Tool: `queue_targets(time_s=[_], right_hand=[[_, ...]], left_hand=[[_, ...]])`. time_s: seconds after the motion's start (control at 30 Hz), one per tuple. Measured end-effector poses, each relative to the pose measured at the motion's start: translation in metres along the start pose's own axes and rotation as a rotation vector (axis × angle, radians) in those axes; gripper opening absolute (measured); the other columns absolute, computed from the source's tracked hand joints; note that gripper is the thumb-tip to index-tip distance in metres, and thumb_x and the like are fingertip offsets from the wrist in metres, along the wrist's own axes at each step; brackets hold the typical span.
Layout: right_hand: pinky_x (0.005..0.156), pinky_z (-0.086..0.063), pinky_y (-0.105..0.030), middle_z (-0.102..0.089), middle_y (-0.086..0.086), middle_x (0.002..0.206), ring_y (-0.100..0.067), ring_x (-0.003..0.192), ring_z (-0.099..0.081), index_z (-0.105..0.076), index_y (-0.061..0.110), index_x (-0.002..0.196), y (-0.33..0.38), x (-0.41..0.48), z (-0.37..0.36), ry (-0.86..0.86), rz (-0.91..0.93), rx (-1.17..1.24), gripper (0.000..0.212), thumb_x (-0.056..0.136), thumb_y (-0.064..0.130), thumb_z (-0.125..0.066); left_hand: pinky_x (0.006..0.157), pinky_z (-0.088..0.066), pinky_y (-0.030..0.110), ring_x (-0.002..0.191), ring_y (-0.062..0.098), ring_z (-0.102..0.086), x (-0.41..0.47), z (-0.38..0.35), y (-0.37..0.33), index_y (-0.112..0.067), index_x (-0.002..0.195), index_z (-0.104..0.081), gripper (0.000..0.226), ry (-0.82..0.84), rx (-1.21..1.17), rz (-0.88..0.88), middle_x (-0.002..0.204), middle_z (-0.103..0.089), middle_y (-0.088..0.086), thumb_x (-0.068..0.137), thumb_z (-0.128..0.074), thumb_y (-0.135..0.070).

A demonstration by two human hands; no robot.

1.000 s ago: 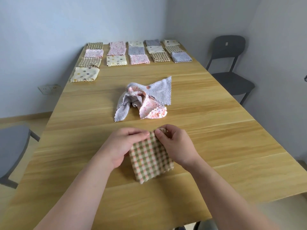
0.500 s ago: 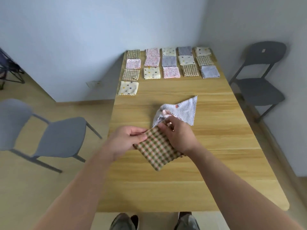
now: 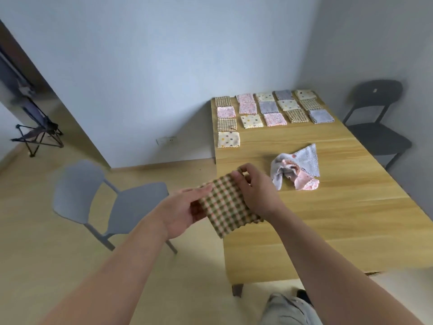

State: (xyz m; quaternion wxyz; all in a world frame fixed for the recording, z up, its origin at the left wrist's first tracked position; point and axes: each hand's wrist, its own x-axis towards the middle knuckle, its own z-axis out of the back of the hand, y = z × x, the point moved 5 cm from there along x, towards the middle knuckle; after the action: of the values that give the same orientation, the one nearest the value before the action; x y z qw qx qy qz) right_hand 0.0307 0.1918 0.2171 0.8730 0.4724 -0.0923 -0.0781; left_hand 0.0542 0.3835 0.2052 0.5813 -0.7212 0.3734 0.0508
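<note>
You get soft, even, fairly bright light with faint shadows on the table (image 3: 339, 231). Wide-angle distortion slants the door frame (image 3: 68, 118) at left; detail is soft throughout.

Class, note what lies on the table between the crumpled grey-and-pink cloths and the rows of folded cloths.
Nothing: the head view shows only bare table between the crumpled cloths and the folded cloths.

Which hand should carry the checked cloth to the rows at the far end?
Probably the right hand: it pinches the cloth at its far edge over the table, nearer the rows. The left hand is beyond the table's side.
</note>
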Motion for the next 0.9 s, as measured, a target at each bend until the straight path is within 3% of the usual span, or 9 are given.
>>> queue_targets(time_s=[0.17,0.37,0.6,0.77,0.9], right_hand=[[0.061,-0.037,-0.014,-0.059,0.014,0.082,0.000,0.076,-0.055,-0.052,0.032,0.102,0.031,-0.014,-0.039,-0.062,-0.053,-0.024,0.015,0.104,0.047,-0.047],[0.059,-0.036,-0.012,-0.061,0.013,0.082,0.001,0.075,-0.056,-0.055,0.028,0.102,0.038,-0.002,-0.055,-0.147,-0.129,-0.034,0.018,0.103,0.045,-0.050],[0.056,-0.034,-0.010,-0.059,0.016,0.081,0.002,0.073,-0.054,-0.054,0.030,0.102,0.011,0.051,-0.067,-0.222,-0.248,-0.031,0.016,0.102,0.046,-0.050],[0.067,-0.048,-0.030,-0.072,0.006,0.087,-0.013,0.079,-0.066,-0.061,0.030,0.101,-0.031,0.120,-0.072,-0.217,-0.382,0.084,0.025,0.097,0.054,-0.057],[0.075,-0.054,-0.033,-0.075,0.007,0.085,-0.014,0.079,-0.069,-0.065,0.035,0.098,-0.040,0.175,-0.066,-0.151,-0.440,0.163,0.025,0.094,0.058,-0.059]], left_hand=[[0.090,-0.058,0.035,0.106,0.024,-0.072,-0.027,0.035,-0.009,-0.001,0.121,-0.066,0.036,-0.054,0.027,-0.061,0.113,-0.076,0.010,0.089,-0.073,-0.016],[0.078,-0.061,0.035,0.097,0.023,-0.075,-0.011,0.061,-0.023,-0.004,0.117,-0.067,0.032,-0.064,0.232,-0.119,0.105,-0.078,0.008,0.091,-0.073,-0.021],[0.078,-0.062,0.036,0.095,0.022,-0.075,0.065,0.075,-0.056,-0.004,0.115,-0.069,0.027,0.055,0.404,-0.100,0.101,-0.078,0.006,0.092,-0.073,-0.018],[0.075,-0.061,0.036,0.096,0.024,-0.075,0.148,0.070,-0.095,-0.005,0.115,-0.068,0.030,0.206,0.495,-0.013,0.104,-0.077,0.010,0.088,-0.077,-0.016],[0.073,-0.060,0.036,0.089,0.023,-0.073,0.203,0.058,-0.134,-0.006,0.113,-0.072,0.033,0.336,0.528,0.164,0.100,-0.076,0.010,0.093,-0.069,-0.033]])
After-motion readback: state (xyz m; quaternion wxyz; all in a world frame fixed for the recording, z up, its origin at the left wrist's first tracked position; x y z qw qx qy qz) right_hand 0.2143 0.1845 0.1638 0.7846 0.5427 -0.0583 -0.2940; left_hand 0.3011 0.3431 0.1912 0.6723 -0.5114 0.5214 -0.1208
